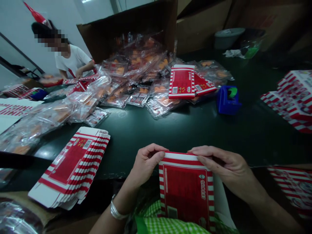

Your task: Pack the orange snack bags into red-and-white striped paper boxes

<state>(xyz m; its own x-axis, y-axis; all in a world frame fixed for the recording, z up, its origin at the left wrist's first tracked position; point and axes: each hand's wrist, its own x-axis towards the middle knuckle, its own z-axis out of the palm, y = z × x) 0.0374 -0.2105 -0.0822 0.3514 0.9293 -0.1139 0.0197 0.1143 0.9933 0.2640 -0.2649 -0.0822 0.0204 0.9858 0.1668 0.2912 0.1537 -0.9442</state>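
Note:
A red and white striped cardboard box is held upright near my body, its top edge pinched at both corners. My left hand grips the upper left corner between thumb and fingers. At the upper right corner, my right hand pinches the same edge. A white flap shows beside the box at its right. Left of my hands lies a fanned stack of flat striped boxes. The box's lower end is partly hidden by the green checked cloth.
Clear plastic packs with orange pieces are heaped across the green table. Two red boxes lie on the heap. A blue tape dispenser stands to its right. More striped boxes sit at far right. A person works behind, at left.

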